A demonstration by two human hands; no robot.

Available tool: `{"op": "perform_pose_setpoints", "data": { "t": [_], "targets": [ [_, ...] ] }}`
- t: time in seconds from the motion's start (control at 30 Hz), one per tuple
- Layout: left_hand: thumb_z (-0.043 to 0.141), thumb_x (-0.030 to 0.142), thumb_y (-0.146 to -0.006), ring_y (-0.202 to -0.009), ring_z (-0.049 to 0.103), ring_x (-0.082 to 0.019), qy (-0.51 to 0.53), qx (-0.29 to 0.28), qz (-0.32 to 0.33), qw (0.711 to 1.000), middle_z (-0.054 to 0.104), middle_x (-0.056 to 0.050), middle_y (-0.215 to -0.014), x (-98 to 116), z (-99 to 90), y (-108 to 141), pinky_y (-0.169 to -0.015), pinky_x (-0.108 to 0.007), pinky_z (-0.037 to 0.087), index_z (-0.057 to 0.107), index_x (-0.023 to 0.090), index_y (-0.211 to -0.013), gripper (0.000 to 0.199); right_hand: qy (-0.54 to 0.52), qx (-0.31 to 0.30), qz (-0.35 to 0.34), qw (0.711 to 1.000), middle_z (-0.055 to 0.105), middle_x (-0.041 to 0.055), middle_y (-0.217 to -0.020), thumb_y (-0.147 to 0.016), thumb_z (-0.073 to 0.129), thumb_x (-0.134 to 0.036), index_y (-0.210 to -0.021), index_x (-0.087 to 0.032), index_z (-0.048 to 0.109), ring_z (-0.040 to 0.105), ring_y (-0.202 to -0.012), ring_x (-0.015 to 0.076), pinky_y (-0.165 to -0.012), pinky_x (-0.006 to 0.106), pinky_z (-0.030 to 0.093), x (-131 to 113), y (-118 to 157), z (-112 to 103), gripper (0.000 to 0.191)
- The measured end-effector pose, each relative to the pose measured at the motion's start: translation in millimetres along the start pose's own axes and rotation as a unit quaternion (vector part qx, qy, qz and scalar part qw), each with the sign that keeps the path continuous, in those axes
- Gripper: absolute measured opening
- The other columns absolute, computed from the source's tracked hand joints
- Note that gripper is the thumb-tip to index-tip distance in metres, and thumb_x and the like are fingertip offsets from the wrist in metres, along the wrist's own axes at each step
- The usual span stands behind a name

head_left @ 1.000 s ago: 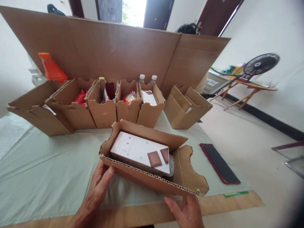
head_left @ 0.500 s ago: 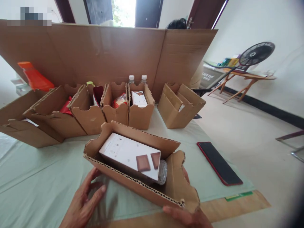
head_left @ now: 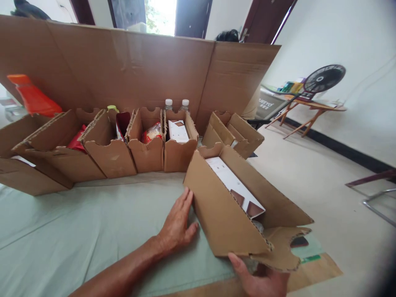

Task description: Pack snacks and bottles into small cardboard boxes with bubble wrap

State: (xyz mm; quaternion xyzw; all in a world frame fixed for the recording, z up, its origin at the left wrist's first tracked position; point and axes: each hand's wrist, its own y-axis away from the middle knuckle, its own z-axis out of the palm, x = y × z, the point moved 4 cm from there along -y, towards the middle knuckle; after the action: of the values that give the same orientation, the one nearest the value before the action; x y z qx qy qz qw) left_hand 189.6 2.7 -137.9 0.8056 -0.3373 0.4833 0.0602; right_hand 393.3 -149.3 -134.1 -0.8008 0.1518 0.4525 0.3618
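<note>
A brown open-topped cardboard box (head_left: 225,210) stands slantwise at the right of the table. Inside it lies a white carton with brown squares (head_left: 230,181), and a bit of clear plastic shows at that carton's near end. My left hand (head_left: 176,225) has its fingers stretched out, the tips touching the cardboard box's left side near the far corner. Under the near end of the cardboard box, my right hand (head_left: 260,278) grips it, thumb at the lower left edge and the other fingers partly hidden. A phone (head_left: 299,241) is mostly covered by the box.
Several similar cardboard boxes (head_left: 119,159) stand in a row behind, holding packets and a white carton (head_left: 178,132). Another box (head_left: 244,134) stands at the back right. Behind them are an orange bottle (head_left: 37,97), two white-capped bottles (head_left: 168,104) and a tall cardboard panel (head_left: 130,70).
The cardboard box has moved right and turned, its near end now towards me and over the phone. My left hand has shifted right and forward along with it.
</note>
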Motion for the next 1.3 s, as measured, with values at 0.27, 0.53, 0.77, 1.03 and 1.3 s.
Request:
{"op": "perform_pose_setpoints", "data": {
  "t": [0.27, 0.53, 0.77, 1.03, 1.3],
  "targets": [
    [0.067, 0.023, -0.070, -0.160, 0.021, -0.034, -0.085, -0.170, 0.022, 0.981, 0.016, -0.019, -0.173, 23.4, 0.8, 7.9, -0.129, -0.062, 0.012, 0.022, 0.015, -0.165, 0.105, 0.013, 0.070, 0.015, 0.997, 0.047, 0.0237, -0.149, -0.079, 0.085, -0.053, -0.159, -0.018, 0.024, 0.053, -0.133, 0.0391, -0.109, 0.063, 0.045, -36.9, -18.1, 32.2, 0.107],
    [0.063, 0.024, -0.070, -0.159, 0.024, -0.034, -0.082, -0.166, 0.043, 0.982, 0.022, -0.016, -0.172, 21.4, 2.7, 7.3, -0.129, -0.063, 0.011, 0.022, 0.017, -0.165, 0.104, 0.037, 0.071, -0.015, 0.997, 0.044, 0.0200, -0.153, -0.078, 0.086, -0.044, -0.156, -0.023, 0.031, 0.047, -0.139, 0.0386, -0.101, 0.057, 0.054, -22.7, -18.0, 32.8, 0.098],
    [0.061, 0.021, -0.073, -0.160, 0.022, -0.033, -0.090, -0.147, 0.045, 0.984, 0.019, -0.018, -0.173, 19.4, 6.2, 12.0, -0.129, -0.064, 0.013, 0.015, 0.017, -0.165, 0.104, 0.045, 0.025, -0.048, 0.998, 0.048, 0.0230, -0.149, -0.081, 0.084, -0.044, -0.156, -0.020, 0.031, 0.059, -0.127, 0.0333, -0.082, 0.043, 0.062, -14.7, -46.9, 30.7, 0.094],
    [0.063, 0.022, -0.072, -0.158, 0.026, -0.034, -0.092, -0.138, 0.050, 0.985, 0.024, -0.014, -0.172, 17.6, 10.5, 16.4, -0.129, -0.063, 0.011, 0.018, 0.020, -0.166, 0.105, 0.013, 0.029, -0.067, 0.997, 0.054, 0.0214, -0.142, -0.081, 0.086, -0.038, -0.149, -0.021, 0.037, 0.062, -0.124, 0.0308, -0.091, 0.044, 0.060, 0.9, -49.1, 16.0, 0.085],
    [0.061, 0.019, -0.074, -0.155, 0.034, -0.035, -0.098, -0.152, 0.082, 0.980, 0.033, -0.008, -0.169, 21.5, 11.5, 22.4, -0.127, -0.067, 0.012, 0.025, 0.028, -0.165, 0.098, -0.098, -0.091, 0.044, 0.990, 0.070, 0.0124, -0.115, -0.063, 0.092, -0.062, -0.122, -0.023, 0.060, 0.067, -0.115, 0.0326, -0.097, 0.045, 0.059, 7.1, -88.0, 2.0, 0.077]
  ]
}}
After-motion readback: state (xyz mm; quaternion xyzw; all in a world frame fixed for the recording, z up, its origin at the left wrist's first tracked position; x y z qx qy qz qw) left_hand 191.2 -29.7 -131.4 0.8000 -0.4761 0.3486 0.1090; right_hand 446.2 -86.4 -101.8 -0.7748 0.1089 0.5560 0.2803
